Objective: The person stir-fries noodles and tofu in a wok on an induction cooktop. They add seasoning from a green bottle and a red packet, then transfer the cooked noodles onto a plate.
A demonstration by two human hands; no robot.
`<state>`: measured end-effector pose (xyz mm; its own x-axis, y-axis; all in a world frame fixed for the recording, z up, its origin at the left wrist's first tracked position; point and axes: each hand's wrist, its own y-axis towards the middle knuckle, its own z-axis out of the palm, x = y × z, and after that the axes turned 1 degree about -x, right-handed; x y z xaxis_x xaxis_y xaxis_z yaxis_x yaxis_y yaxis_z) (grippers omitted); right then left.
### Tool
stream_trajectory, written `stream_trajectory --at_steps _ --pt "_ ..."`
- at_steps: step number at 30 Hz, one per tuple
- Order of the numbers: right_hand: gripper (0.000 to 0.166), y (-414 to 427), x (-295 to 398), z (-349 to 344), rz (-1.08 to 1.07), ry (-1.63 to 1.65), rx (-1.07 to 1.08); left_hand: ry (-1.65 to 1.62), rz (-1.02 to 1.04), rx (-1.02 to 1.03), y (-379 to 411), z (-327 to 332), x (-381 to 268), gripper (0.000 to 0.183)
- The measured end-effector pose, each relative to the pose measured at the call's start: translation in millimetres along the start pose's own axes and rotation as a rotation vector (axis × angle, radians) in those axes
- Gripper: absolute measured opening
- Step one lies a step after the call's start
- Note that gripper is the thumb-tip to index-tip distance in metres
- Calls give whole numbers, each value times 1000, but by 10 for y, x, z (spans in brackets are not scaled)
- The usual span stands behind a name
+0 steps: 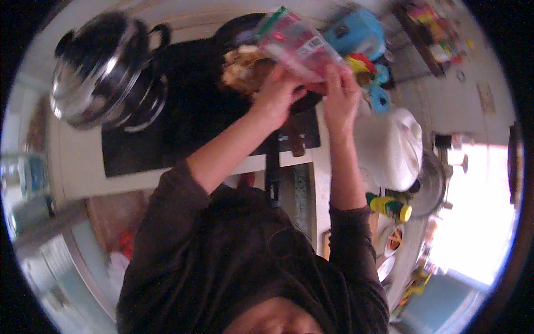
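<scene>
My left hand (275,98) and my right hand (342,98) both grip the lower edge of a clear and pink plastic packet (308,50) with a green strip along its far end. The packet is tilted, bears a printed code, and hangs over the cooktop. Beneath it and my left wrist, browned food (244,71) lies in a dark pan, partly hidden by my hands. A long black handle (273,167) reaches toward me past the cooktop's front edge, and beside it lies a brown handle (296,140), perhaps wooden. Blur hides the packet's contents.
Shiny metal pots (100,75) stand at the left on the black cooktop (133,150). Right of it are a light blue container (358,33), a large white plastic jug (392,146) and a green bottle with a yellow cap (388,206). Farther right is a bright window (475,208).
</scene>
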<state>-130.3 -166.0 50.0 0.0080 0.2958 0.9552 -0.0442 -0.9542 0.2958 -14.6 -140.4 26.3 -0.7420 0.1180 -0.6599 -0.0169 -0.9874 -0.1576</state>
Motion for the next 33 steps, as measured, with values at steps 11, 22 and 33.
stream_trajectory --at_steps 11,22,33 --pt "33 236 -204 -719 314 1045 -99 1207 293 265 582 889 -232 26" --pt "38 -529 -619 -1325 582 738 -283 1770 405 202 2137 1306 1145 20" --pt "32 -749 -652 -1609 677 793 -240 1744 374 -124 2851 976 2188 21"
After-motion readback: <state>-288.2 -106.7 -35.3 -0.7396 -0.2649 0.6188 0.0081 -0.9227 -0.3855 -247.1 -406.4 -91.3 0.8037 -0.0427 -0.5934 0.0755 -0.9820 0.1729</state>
